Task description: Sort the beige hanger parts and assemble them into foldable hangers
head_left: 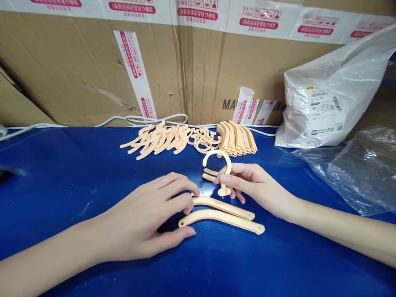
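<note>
A cream plastic hanger hook (230, 166) with a small flat foot is pinched upright between the thumb and fingers of my right hand (249, 180). Two curved hanger arms, a nearer one (221, 216) and a farther one (225, 205), lie side by side on the blue table. My left hand (155, 214) is at their left ends, thumb and fingers apart, with the nearer arm's end showing between them; its fingertips partly cover the farther arm. Two thin cream pieces (210, 174) lie behind, partly hidden by my right hand.
At the back are a pile of curved cream pieces (159, 138), a heap of hooks (203, 139) and a stack of hanger arms (237, 139). A large cardboard box (89, 73) stands behind a white cable (140, 119). Right are a white bag (318, 101) and clear plastic (370, 169).
</note>
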Available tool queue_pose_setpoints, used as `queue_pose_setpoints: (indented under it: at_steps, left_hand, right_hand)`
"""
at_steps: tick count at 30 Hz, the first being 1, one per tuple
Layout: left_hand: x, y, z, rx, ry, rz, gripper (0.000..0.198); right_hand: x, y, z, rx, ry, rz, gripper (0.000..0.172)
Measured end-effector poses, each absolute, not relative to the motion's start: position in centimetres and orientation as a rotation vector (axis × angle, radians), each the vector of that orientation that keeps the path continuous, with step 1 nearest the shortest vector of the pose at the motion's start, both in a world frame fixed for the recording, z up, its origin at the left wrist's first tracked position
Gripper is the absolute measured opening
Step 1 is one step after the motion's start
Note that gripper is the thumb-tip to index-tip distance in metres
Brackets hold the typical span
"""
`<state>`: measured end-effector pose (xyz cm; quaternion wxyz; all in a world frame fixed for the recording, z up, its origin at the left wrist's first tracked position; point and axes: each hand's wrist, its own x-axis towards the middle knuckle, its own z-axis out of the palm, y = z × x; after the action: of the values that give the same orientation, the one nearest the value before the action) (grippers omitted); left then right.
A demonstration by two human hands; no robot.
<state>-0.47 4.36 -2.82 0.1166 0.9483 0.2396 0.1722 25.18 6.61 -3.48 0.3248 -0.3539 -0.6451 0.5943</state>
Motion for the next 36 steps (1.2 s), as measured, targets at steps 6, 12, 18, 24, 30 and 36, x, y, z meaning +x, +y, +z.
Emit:
queue_pose_setpoints:
  at_steps: [6, 12, 18, 24, 30, 36]
  left_hand:
    - [-0.4, 4.3, -3.0, 2.833, 0.724, 0.604, 0.005]
    - [-0.5, 4.8, -2.7, 2.507, 0.919, 0.744, 0.008]
    - [-1.5, 6.4, -2.0, 1.926, 1.115, 1.026, 0.015]
    - [-1.7, 6.8, -1.1, 1.442, 1.031, 1.063, 0.022]
    - [-2.0, 6.9, -1.1, 1.339, 1.071, 1.005, 0.029]
    - [-1.2, 5.9, -0.8, 1.863, 1.190, 0.797, 0.038]
  right_hand:
    - [25.1, 6.6, -3.9, -0.902, -1.603, 1.583, 0.022]
    - [25.0, 6.8, -4.1, -0.900, -1.584, 1.589, 0.032]
    - [25.0, 6.8, -4.2, -0.918, -1.584, 1.618, 0.038]
    - [25.1, 6.8, -4.0, -0.912, -1.586, 1.615, 0.032]
    - [25.2, 7.1, -3.6, -0.961, -1.649, 1.586, 0.022]
    - [25.3, 7.1, -3.5, -0.948, -1.673, 1.586, 0.019]
